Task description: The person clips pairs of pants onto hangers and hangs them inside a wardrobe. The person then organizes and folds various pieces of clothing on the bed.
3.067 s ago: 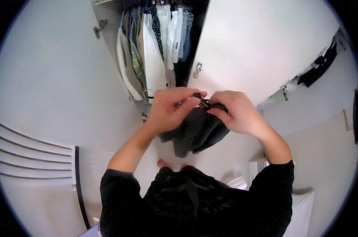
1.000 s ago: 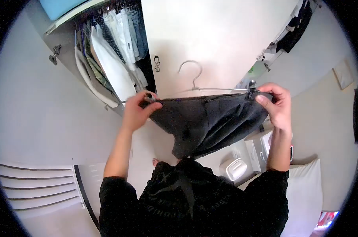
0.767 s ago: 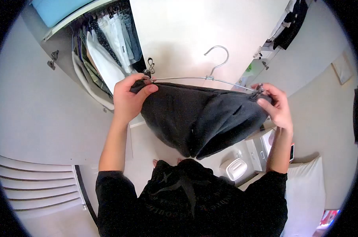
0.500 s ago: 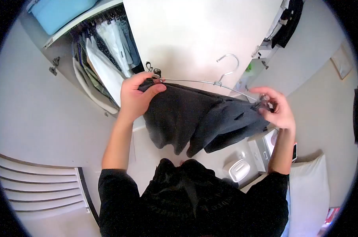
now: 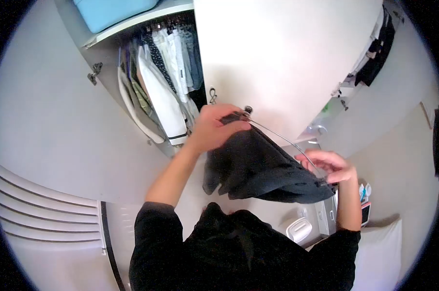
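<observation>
A dark grey garment (image 5: 263, 165) hangs slanted from a metal clip hanger (image 5: 290, 140), its left end higher than its right. My left hand (image 5: 222, 126) pinches the garment's upper left corner beside the hanger's clip. At the lower right end, my right hand (image 5: 328, 167) is curled around the other end of the hanger, with its fingers bent over the wire and the garment's corner just below. The clip there is partly hidden by the fingers. The hanger's hook shows faintly near the right cabinet edge.
An open wardrobe at the upper left holds hanging clothes (image 5: 173, 63) under a shelf with a light blue box (image 5: 115, 12). A white door (image 5: 277, 58) stands in front. A white bin (image 5: 298, 229) is on the floor at the lower right. A slatted white rack (image 5: 45, 208) is at left.
The garment and hanger have tilted, the right end dropping. My left hand has moved right, and my right hand has moved down. The view has shifted, so the wardrobe appears farther right.
</observation>
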Demonstrator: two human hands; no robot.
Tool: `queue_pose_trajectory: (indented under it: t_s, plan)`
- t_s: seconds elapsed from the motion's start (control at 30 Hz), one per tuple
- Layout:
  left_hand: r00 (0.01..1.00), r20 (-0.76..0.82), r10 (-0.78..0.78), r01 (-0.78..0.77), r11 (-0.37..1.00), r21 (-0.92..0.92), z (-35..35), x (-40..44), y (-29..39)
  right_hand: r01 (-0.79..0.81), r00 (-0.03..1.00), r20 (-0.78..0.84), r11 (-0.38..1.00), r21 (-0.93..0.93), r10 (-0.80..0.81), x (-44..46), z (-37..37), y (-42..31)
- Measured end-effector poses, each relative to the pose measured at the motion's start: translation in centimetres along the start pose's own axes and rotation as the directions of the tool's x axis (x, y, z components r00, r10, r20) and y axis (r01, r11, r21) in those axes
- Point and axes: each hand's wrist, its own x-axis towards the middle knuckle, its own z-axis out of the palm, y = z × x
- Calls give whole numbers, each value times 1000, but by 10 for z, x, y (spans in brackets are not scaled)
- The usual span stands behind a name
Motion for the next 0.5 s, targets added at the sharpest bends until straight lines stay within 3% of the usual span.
queue_pose_trajectory:
  t_s: [0.03,0.13,0.27,0.3,0.4,0.5]
  plan:
    - [1000,7,-10,10,999,-41,1,1,-5,-37,998,40,987,-157,44,12,4,-6]
    - [998,53,-44,49,994,-101,-8,6,-15,-174,985,-30,966,-189,172,31,21,-3]
    - [989,132,-63,73,995,-66,-26,16,-22,-261,958,-181,940,-219,224,55,48,-15]
    - [986,153,-65,80,992,-100,-32,19,-25,-221,963,-190,965,-141,193,60,54,-13]
    - [972,234,-15,53,986,-156,-50,29,-33,-167,959,-266,950,-265,94,81,76,-19]
    - [955,288,66,-8,980,-197,-65,38,-46,-202,871,-465,978,-45,159,104,100,-27]
